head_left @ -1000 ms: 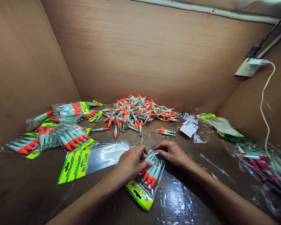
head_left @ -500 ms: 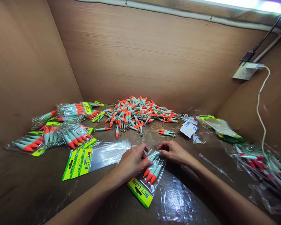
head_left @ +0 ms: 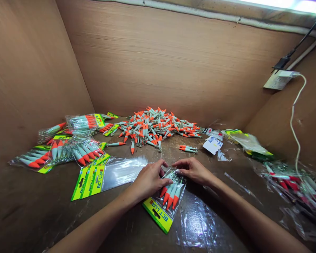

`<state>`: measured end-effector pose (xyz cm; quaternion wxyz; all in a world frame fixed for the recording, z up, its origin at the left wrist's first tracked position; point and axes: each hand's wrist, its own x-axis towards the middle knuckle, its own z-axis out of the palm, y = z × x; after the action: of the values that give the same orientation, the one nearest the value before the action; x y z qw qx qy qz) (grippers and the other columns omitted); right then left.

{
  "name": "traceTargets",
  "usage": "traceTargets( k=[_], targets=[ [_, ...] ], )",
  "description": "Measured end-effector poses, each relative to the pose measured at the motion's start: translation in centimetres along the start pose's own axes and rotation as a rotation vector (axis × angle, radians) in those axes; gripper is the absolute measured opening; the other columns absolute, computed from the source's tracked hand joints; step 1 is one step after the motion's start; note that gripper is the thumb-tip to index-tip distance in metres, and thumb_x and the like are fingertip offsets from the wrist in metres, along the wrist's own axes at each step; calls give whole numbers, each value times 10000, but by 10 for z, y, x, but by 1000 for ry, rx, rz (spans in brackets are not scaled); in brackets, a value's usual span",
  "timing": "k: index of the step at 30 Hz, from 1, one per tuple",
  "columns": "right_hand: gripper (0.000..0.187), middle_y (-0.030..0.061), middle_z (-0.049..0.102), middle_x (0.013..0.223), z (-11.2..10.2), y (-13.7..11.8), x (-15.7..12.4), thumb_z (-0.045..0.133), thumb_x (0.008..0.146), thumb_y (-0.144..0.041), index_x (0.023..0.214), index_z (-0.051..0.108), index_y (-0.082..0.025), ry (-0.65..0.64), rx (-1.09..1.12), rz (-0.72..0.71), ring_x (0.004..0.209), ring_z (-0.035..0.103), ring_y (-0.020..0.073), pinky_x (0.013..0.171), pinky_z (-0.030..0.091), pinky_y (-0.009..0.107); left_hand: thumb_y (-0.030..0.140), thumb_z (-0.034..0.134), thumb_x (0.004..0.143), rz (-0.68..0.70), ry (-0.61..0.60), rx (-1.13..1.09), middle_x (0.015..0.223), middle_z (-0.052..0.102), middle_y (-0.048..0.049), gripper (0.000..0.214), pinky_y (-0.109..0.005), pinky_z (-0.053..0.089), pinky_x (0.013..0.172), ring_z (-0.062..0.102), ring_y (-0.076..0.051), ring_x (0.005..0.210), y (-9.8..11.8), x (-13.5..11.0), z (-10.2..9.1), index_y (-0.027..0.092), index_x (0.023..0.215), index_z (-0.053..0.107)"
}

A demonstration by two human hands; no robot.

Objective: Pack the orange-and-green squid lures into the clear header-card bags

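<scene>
A clear plastic bag with a yellow-green BCT LURE header (head_left: 160,215) lies slanted on the table, its open end away from me. Several fishing lures (head_left: 171,196), pale with orange tips, are inside it, tips toward the header and metal hooks at the mouth. My left hand (head_left: 152,177) grips the bag's left edge, thumb over the plastic. At the mouth, beside the hooks, my right hand (head_left: 193,170) has its fingers bent together on the bag's edge; the fingertips are partly hidden. Flat unfilled bags (head_left: 121,174) lie fanned out left of my left hand.
A big heap of loose lures (head_left: 152,126) lies at the back, with a few lures (head_left: 188,149) apart in front. Filled bags (head_left: 86,151) are piled at left. A white paper tag (head_left: 212,144), more packaging (head_left: 249,142) and red-and-white bagged lures (head_left: 287,179) are at right.
The lures have slid deeper into the bag, toward the header. My right hand has shifted slightly left over the bag's mouth, while my left hand keeps its grip.
</scene>
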<state>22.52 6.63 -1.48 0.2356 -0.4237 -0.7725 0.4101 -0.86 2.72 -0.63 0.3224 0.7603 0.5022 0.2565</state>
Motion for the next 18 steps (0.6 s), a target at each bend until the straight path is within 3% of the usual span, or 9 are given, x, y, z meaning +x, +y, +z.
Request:
traceTargets(
  k=[7,12,15,18],
  targets=[
    [386,53,759,992,0,-1,-1,497,823,-137,1124,735,-178,-69,96,-16,905,679,200,803,499,302,387,757,734,-16,-6,-60,790,672,16,507,-248,384,589,630,-194,721,5,-2,0,233,1186,587],
    [329,47,752,898,4,-7,-4,516,936,-344,1125,724,-173,32,42,32,813,659,192,713,478,278,393,750,728,-31,-8,-71,755,666,20,533,-237,368,550,626,-187,669,5,-3,1,218,1202,579],
    [322,35,736,866,8,-10,-4,629,880,-393,1084,733,-167,50,40,45,758,629,177,663,451,260,411,749,725,-62,-30,-119,738,664,15,548,-232,367,525,623,-180,629,1,-3,2,194,1201,589],
    [376,12,697,821,10,-15,-6,673,854,-351,1184,685,-172,105,102,-29,708,589,149,632,434,245,431,768,700,-141,-108,-235,709,672,10,640,-234,377,504,615,-178,586,-4,1,2,153,1245,580]
  ],
)
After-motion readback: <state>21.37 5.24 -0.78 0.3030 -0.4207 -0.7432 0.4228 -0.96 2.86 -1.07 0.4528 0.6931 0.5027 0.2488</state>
